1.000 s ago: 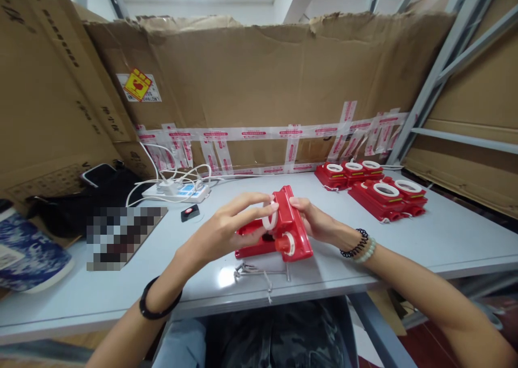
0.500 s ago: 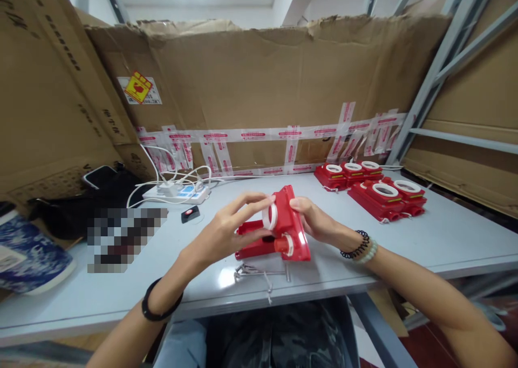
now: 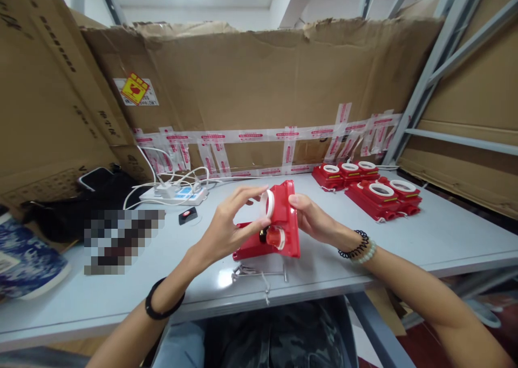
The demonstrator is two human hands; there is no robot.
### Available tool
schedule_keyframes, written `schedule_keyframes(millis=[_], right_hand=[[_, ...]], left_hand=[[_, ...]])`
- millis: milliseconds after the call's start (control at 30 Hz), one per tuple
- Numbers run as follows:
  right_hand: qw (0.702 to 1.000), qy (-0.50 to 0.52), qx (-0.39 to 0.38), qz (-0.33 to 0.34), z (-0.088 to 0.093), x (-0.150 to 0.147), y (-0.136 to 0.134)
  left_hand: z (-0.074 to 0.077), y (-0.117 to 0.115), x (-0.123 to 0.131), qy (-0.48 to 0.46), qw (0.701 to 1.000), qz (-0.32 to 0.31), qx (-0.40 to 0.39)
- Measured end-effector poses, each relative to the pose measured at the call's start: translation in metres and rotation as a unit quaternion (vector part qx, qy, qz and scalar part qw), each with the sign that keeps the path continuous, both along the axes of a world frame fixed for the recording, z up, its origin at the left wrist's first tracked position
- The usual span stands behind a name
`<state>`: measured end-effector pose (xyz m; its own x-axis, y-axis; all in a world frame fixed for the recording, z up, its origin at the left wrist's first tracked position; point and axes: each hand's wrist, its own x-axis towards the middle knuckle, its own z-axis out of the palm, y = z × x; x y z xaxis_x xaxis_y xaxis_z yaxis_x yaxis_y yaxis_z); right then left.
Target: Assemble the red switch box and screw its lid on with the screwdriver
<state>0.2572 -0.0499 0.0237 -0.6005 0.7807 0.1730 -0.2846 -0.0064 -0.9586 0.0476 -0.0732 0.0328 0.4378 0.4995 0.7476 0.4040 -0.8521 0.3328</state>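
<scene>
Red plastic is grasped between both hands: the red housing (image 3: 282, 209) is steadied by the right hand (image 3: 318, 217), its thumb laid over the outer edge, while its white ring (image 3: 270, 203) is spanned by the thumb and fingertips of the left hand (image 3: 222, 222). How firmly the ring is pinched cannot be told. Over the last second the housing has been turned — its lower end swung inward, so that it now stands nearer upright and the ring faces more toward the left palm. By judgement, the part is being reoriented within the grip; nothing is seen to have been added or removed. The housing is thus held directly between the two hands, raised above the counter (image 3: 445, 238), with its orange-red knob (image 3: 274, 237) just below the left thumb. Beneath and behind it, a second red piece (image 3: 251, 241) is seen lying on the counter. Nearer the front edge, a thin metal rod (image 3: 271, 273) and a white cord (image 3: 266, 290) are laid. Farther out, a small black device (image 3: 188, 215) is placed to the left, and five similar red units (image 3: 366, 198) are grouped to the right — well apart from the hands.
</scene>
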Motion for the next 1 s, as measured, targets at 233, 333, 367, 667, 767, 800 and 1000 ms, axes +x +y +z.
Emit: schedule_keyframes(millis=[233, 333, 367, 667, 767, 800, 1000], right_hand=[[0.998, -0.009, -0.037, 0.04, -0.002, -0.0023, 0.0009], [1.0, -0.009, -0.005, 0.022, -0.0033, -0.0014, 0.0029], [1.0, -0.005, 0.003, 0.014, -0.0039, -0.0011, 0.0036], [1.0, -0.016, 0.022, -0.009, -0.0064, -0.0017, 0.0042], [0.998, -0.017, 0.044, -0.044, -0.0068, -0.0014, 0.0039], [0.998, -0.017, 0.049, -0.044, -0.0069, -0.0011, 0.0042], [0.998, -0.009, -0.048, 0.031, -0.0038, -0.0008, 0.005]], left_hand=[[0.0035, -0.0034, -0.0051, 0.073, 0.993, -0.081, 0.036], [0.0029, -0.0029, -0.0026, -0.01, 0.998, -0.055, -0.023], [0.0029, -0.0028, -0.0016, -0.028, 0.998, -0.038, -0.033], [0.0025, -0.0015, -0.0021, -0.022, 0.999, -0.043, -0.013], [0.0006, 0.0, 0.001, -0.045, 0.998, 0.011, -0.052], [0.0004, 0.0002, 0.0013, -0.028, 0.998, 0.017, -0.045], [0.0035, -0.0009, -0.0043, 0.104, 0.989, -0.036, 0.1]])
